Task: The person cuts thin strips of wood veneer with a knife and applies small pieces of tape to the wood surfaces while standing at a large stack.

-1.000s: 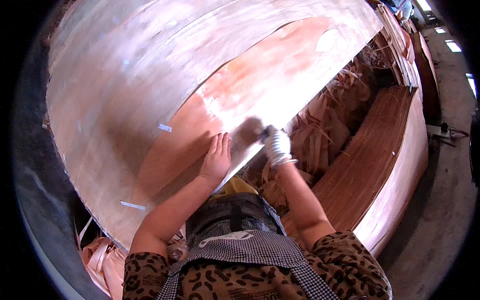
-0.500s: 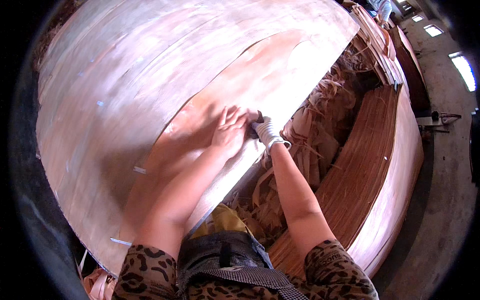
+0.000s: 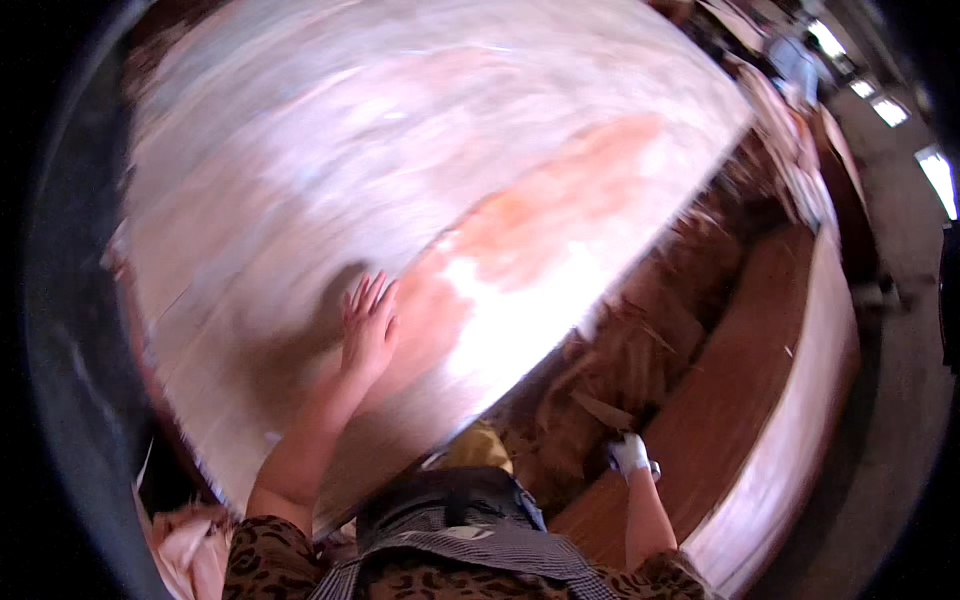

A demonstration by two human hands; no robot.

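A large pale wood veneer sheet (image 3: 250,190) lies in front of me, with a reddish-brown area (image 3: 560,190) along its right side. My left hand (image 3: 370,325) is over the sheet beside the reddish area, fingers stretched and a little apart, holding nothing. Whether it touches the surface is unclear. My right hand (image 3: 630,455), in a white glove, is off the sheet's right edge, near the stacked veneer. Its fingers look closed. A thin, pale pointed piece (image 3: 602,411) shows just beyond the glove; blur hides whether the hand holds it.
Torn veneer scraps (image 3: 640,340) fill the gap right of the sheet. Beyond them stands a tall veneer stack (image 3: 740,350) with a pale outer side. More sheets lean at the far right, where another person (image 3: 797,68) stands. Loose veneer (image 3: 190,550) lies at the lower left.
Both hands were together at the sheet's right edge. My left hand has moved left and nearer me; my right hand has swung down and right, off the sheet. The view has shifted.
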